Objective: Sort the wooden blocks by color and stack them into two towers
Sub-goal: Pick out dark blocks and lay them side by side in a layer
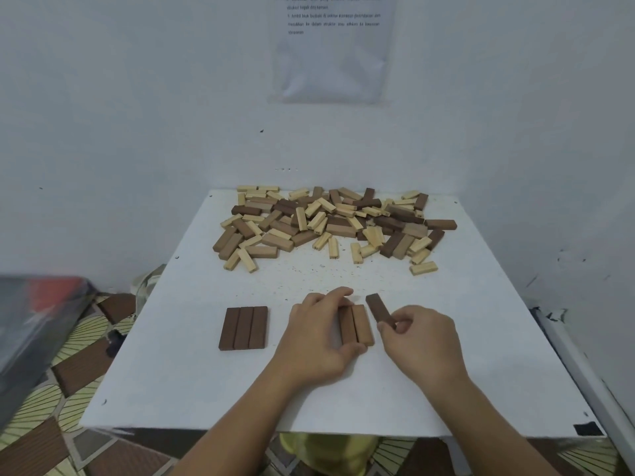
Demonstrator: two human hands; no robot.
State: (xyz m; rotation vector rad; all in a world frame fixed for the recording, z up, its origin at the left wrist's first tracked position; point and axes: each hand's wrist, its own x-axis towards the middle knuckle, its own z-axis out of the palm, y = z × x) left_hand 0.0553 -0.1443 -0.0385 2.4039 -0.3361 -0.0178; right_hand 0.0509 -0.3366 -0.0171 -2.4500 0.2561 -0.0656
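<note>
Left hand (316,333), a row of three dark blocks (244,328) at its left, grips a pair of blocks (357,324) by the ends. Just right, a dark block (378,307) is pinched at its near end by the right hand (419,338). Likely light, stiff, smooth wood; the long sides should hold best.

block pile (330,225) behind | three-block row (244,328) left | two-block row (357,324) right

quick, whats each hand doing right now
left hand: grips the pair of brown blocks lying flat.
right hand: pinches one dark brown block.
</note>
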